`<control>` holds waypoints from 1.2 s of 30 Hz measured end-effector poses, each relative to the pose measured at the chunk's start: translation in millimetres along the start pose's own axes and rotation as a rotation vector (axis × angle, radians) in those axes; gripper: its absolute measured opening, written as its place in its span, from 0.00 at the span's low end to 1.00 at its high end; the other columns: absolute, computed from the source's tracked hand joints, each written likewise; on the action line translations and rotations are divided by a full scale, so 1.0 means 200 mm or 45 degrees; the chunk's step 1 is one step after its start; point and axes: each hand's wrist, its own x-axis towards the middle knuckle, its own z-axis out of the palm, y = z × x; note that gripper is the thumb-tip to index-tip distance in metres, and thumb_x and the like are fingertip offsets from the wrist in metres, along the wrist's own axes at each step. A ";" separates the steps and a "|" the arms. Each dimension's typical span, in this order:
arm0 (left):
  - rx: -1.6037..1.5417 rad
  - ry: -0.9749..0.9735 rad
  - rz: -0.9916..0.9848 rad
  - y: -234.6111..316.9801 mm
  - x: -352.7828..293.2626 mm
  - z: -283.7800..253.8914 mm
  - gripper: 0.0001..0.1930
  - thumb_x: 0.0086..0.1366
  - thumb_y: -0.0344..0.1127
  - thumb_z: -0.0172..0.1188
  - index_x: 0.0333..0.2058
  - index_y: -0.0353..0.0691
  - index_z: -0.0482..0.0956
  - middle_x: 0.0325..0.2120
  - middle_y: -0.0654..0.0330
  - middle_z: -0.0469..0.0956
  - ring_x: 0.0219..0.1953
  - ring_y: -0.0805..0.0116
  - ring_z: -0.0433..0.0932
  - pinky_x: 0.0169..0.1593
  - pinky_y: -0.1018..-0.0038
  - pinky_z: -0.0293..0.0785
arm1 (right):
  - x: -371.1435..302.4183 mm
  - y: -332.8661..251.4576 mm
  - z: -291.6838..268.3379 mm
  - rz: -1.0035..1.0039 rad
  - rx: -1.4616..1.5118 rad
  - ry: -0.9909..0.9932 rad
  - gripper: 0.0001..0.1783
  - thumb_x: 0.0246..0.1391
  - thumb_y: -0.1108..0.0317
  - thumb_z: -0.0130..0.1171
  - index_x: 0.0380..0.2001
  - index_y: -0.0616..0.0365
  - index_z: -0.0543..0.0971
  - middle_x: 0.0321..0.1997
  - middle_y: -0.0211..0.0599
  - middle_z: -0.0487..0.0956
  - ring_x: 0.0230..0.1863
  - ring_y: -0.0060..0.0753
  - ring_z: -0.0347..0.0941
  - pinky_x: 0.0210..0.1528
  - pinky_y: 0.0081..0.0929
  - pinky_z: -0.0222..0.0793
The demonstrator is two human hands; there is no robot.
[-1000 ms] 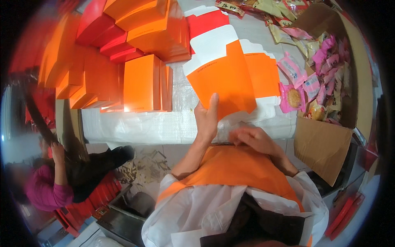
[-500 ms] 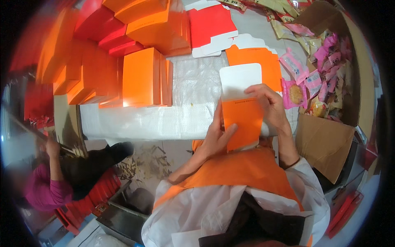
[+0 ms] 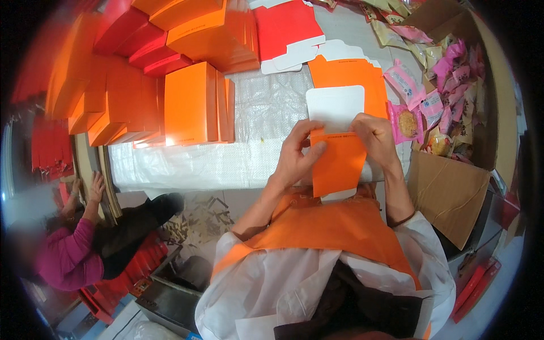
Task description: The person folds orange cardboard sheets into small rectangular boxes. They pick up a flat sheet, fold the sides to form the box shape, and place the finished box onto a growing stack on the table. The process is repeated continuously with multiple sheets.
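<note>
An orange flat paper box (image 3: 339, 164) with a white flap standing up at its far end is held upright between my hands, just off the table's near edge. My left hand (image 3: 300, 150) grips its upper left corner, thumb across the orange face. My right hand (image 3: 375, 139) pinches the upper right corner with bent fingers. Beyond lies a fanned pile of flat orange boxes (image 3: 354, 79), and further left a pile of flat red boxes (image 3: 288, 28), both with white flaps.
Formed orange boxes (image 3: 190, 105) stand in rows at the left. An open carton (image 3: 504, 113) at the right holds pink and cream wrapped packets (image 3: 405, 82). A co-worker in a purple top (image 3: 68, 255) sits at the lower left. Paper scraps (image 3: 198, 218) litter the floor.
My left hand has moved up from the box's lower side to its upper left corner. My right fingers have curled in on the opposite corner. The co-worker's hands have shifted along cardboard.
</note>
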 end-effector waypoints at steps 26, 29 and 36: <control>-0.024 0.415 0.012 0.13 0.08 0.06 0.07 0.57 0.23 0.53 0.36 0.35 0.73 0.38 0.62 0.70 0.39 0.76 0.68 0.42 0.82 0.65 | 0.06 -0.02 0.14 -0.012 0.342 0.279 0.06 0.55 0.73 0.48 0.37 0.59 0.69 0.37 0.26 0.70 0.34 0.12 0.64 0.35 0.11 0.61; -0.076 0.408 -0.068 0.14 0.08 0.06 0.06 0.58 0.24 0.52 0.36 0.35 0.73 0.38 0.62 0.71 0.37 0.78 0.68 0.39 0.83 0.66 | 0.08 -0.04 0.14 -0.049 0.284 0.345 0.05 0.55 0.71 0.49 0.35 0.60 0.70 0.36 0.25 0.70 0.33 0.12 0.65 0.35 0.11 0.61; 0.170 0.425 0.042 0.08 0.07 0.06 0.04 0.58 0.27 0.53 0.31 0.35 0.75 0.38 0.60 0.72 0.35 0.76 0.69 0.35 0.82 0.65 | 0.07 -0.02 0.13 0.041 0.318 0.251 0.05 0.55 0.71 0.49 0.33 0.61 0.72 0.38 0.28 0.72 0.36 0.16 0.66 0.38 0.14 0.62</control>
